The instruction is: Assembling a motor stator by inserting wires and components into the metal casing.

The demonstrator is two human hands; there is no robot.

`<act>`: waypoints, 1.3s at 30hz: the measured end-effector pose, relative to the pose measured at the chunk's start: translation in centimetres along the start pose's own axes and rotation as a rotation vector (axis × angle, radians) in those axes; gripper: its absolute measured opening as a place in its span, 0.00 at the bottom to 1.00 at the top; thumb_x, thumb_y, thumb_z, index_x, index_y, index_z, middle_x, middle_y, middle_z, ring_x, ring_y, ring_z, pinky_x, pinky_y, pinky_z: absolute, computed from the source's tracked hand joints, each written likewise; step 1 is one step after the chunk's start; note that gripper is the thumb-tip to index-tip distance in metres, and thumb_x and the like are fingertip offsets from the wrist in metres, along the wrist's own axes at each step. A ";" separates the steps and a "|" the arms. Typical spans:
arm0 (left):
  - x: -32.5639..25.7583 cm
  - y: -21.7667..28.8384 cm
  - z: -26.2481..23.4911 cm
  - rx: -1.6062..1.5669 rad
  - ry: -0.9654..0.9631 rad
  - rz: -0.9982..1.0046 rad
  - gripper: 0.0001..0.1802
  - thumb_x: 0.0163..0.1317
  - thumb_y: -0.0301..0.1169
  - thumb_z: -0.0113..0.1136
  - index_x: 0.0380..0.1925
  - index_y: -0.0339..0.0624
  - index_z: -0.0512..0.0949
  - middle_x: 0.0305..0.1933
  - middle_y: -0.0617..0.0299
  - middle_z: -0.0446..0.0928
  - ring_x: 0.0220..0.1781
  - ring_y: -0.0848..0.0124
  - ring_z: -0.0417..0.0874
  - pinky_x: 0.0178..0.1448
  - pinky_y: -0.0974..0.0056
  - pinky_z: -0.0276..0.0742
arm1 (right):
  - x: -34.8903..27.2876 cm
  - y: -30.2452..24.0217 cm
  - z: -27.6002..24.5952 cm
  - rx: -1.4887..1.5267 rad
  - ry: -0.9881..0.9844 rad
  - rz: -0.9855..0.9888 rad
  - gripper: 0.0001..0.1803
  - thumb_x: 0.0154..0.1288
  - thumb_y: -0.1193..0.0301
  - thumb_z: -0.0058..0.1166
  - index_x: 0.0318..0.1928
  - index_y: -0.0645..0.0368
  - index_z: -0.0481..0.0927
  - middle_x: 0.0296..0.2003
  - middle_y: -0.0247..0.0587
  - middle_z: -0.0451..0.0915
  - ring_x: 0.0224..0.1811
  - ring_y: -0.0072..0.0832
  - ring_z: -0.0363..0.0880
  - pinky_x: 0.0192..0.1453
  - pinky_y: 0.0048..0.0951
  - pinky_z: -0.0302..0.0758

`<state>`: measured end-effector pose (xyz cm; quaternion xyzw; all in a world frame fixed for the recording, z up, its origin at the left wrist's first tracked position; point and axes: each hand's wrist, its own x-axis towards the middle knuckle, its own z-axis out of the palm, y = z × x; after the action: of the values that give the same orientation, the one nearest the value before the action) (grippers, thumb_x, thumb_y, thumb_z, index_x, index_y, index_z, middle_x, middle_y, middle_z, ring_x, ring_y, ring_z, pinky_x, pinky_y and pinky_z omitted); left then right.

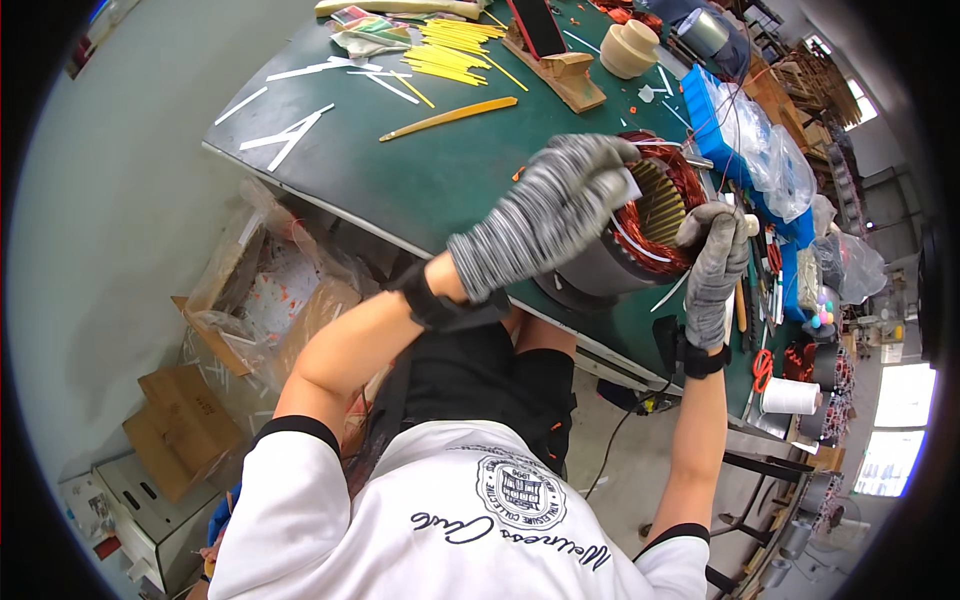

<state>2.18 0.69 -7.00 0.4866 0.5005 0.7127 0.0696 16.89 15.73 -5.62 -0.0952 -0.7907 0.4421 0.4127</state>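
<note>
Lying on its side at the green bench's [440, 180] near edge, the stator [640, 225] shows copper windings and white ties. Left hand [545, 215], gloved, curls closed over its top rim; right hand [715, 265] grips its right edge.

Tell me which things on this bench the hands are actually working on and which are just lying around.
In hand:
- left hand, gloved, on the stator's rim
- right hand, gloved, at its near edge
- motor stator with copper windings

Lying about:
- yellow strips
- white strips
- blue bin
- white thread spool
- red scissors
</note>
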 end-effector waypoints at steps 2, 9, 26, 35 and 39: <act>-1.7 1.8 2.3 0.234 0.026 0.144 0.06 0.57 0.24 0.49 0.35 0.37 0.72 0.38 0.53 0.72 0.41 0.64 0.74 0.53 0.62 0.69 | 0.6 0.2 -0.5 0.012 0.052 -0.023 0.14 0.70 0.65 0.36 0.33 0.61 0.71 0.20 0.34 0.70 0.23 0.18 0.67 0.30 0.19 0.64; -8.3 2.0 13.7 0.321 -0.197 0.248 0.15 0.53 0.30 0.47 0.41 0.37 0.74 0.60 0.48 0.63 0.65 0.54 0.58 0.69 0.51 0.49 | -0.1 2.1 -0.8 0.169 0.472 0.231 0.21 0.69 0.55 0.34 0.45 0.60 0.70 0.38 0.38 0.74 0.42 0.26 0.71 0.51 0.30 0.68; -6.5 1.9 2.8 -0.250 0.324 -0.343 0.07 0.63 0.28 0.46 0.36 0.37 0.73 0.29 0.57 0.75 0.30 0.74 0.75 0.39 0.71 0.71 | -2.1 -5.3 0.5 -0.588 -0.188 -0.194 0.22 0.42 0.74 0.59 0.43 0.58 0.73 0.43 0.44 0.73 0.48 0.41 0.69 0.54 0.35 0.64; -6.2 2.4 2.8 -0.295 0.180 -0.566 0.09 0.64 0.32 0.47 0.37 0.37 0.72 0.30 0.65 0.73 0.34 0.80 0.72 0.40 0.72 0.70 | -3.1 -2.3 0.2 -0.757 -0.323 -0.491 0.18 0.43 0.69 0.63 0.39 0.41 0.80 0.49 0.40 0.70 0.50 0.38 0.65 0.52 0.38 0.61; -6.0 2.7 2.1 -0.466 0.226 -0.728 0.11 0.64 0.34 0.48 0.39 0.37 0.71 0.29 0.65 0.73 0.31 0.81 0.73 0.35 0.74 0.71 | -3.2 -1.4 0.1 -0.724 -0.315 -0.598 0.14 0.45 0.67 0.62 0.37 0.38 0.82 0.49 0.40 0.69 0.49 0.38 0.65 0.52 0.38 0.61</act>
<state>7.94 -2.78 -8.59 0.1689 0.4695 0.7843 0.3687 19.17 13.18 -6.45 0.0664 -0.9389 0.0105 0.3375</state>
